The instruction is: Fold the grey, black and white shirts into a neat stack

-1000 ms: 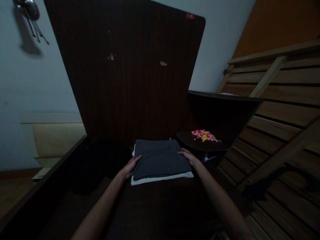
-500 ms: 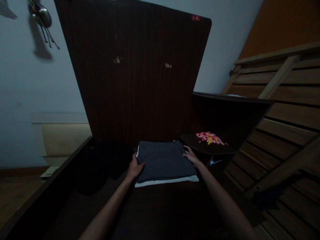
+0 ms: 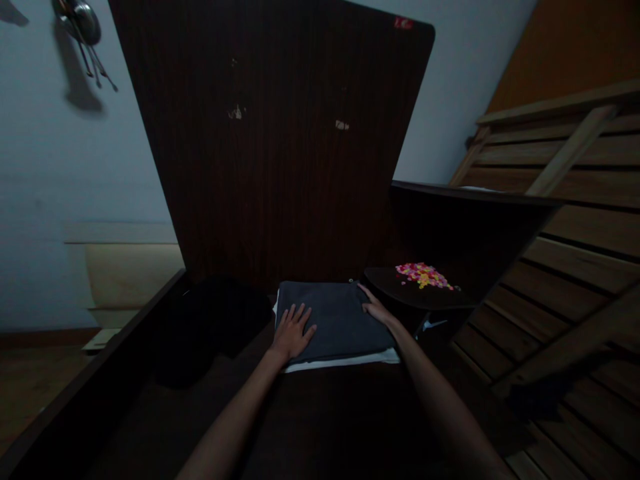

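A folded dark grey cloth [image 3: 337, 323], perhaps a garment, lies flat on a folded white cloth [image 3: 345, 363] whose edge shows at the front and left. My left hand [image 3: 293, 333] rests palm down on the left part of the grey cloth, its fingers spread. At the right edge of the grey cloth is my right hand [image 3: 376, 310], with thumb and fingers apart, touching its far right corner. Left of the stack lies a heap of black cloth [image 3: 210, 327], its shape hard to make out in the dim light.
Everything rests on a dark wooden surface [image 3: 330, 420] with a raised left edge. A tall dark panel [image 3: 280, 167] stands behind. To the right, a small corner shelf [image 3: 385, 281] bears pink and yellow bits [image 3: 425, 275]. Wooden slats [image 3: 575, 267] lean at far right.
My left hand has moved from gripping the stack's left edge to lying flat on top. My right hand has slid slightly toward the far corner. The view has shifted a little.
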